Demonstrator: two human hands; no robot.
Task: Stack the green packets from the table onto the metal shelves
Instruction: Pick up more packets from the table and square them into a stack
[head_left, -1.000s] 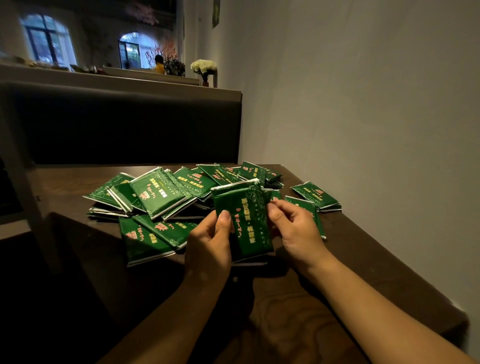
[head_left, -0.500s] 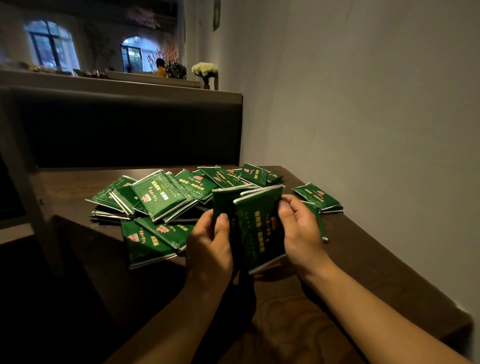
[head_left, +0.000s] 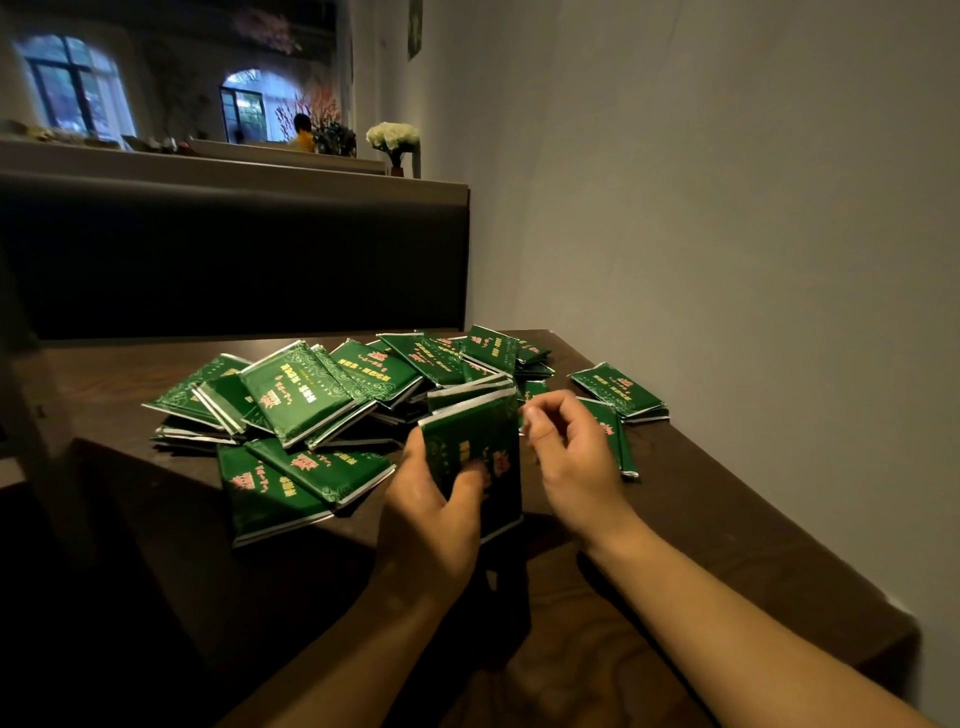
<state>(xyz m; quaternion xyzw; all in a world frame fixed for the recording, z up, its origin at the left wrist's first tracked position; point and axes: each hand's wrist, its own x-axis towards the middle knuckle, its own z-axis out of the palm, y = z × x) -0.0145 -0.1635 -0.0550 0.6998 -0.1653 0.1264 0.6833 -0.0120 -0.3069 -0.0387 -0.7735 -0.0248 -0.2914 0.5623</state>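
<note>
Several green packets with pink and yellow print lie in a loose pile (head_left: 311, 400) on the dark wooden table (head_left: 701, 499). My left hand (head_left: 431, 514) grips a small upright stack of green packets (head_left: 478, 447), thumb across the front. My right hand (head_left: 571, 457) hovers just right of that stack with fingers loosely curled, holding nothing. More packets lie to the right (head_left: 618, 389) and under my right hand (head_left: 618, 441). No metal shelves are in view.
A grey wall (head_left: 727, 208) runs along the table's right edge. A dark bench back (head_left: 234, 260) stands behind the table. A vase of white flowers (head_left: 392, 137) sits on the ledge above it. The floor to the left is dark.
My right hand has let go of the packet it held against the stack and drawn slightly right. My left hand now holds the gathered stack alone, thumb on its front.
</note>
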